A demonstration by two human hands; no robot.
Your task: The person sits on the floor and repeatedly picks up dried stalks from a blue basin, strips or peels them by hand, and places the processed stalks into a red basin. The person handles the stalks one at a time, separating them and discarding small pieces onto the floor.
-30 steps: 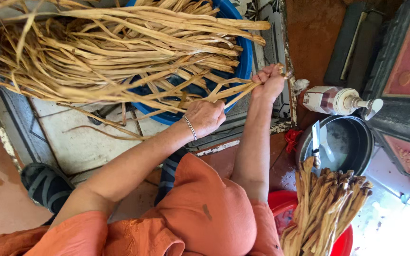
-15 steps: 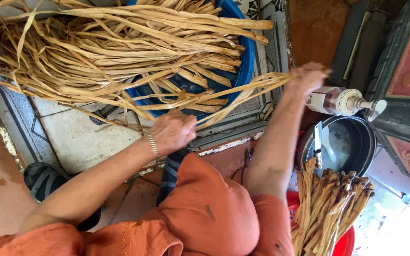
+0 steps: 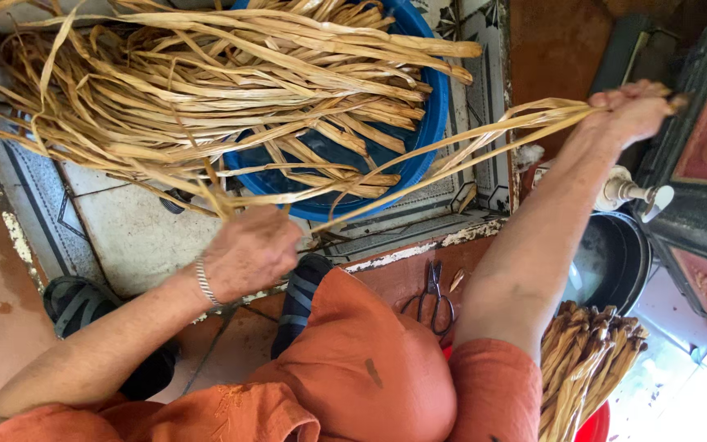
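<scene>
The right hand [image 3: 632, 110], at two o'clock, clenches dried leaf strips [image 3: 452, 151] taut; the left hand [image 3: 247, 254] pinches their lower ends beside the blue basin [image 3: 434, 123].

No signs, screens or readable labels anywhere. Just one package: a pump bottle [image 3: 628, 192], at the right of the view, lying just beside the upper rim of the dark pot [image 3: 623, 270] and against the foot of the dark framed panel [image 3: 697, 188]. Directly below the right hand [image 3: 628, 110], itself closed round pale strips [image 3: 484, 135]. Small, of white plastic: ribbed neck, narrow stem, flat pump head pointing right and slightly down. Tipped on its side rather than upright. Body almost wholly hidden behind the right forearm [image 3: 533, 254]; colour and any label there impossible to tell.
</scene>
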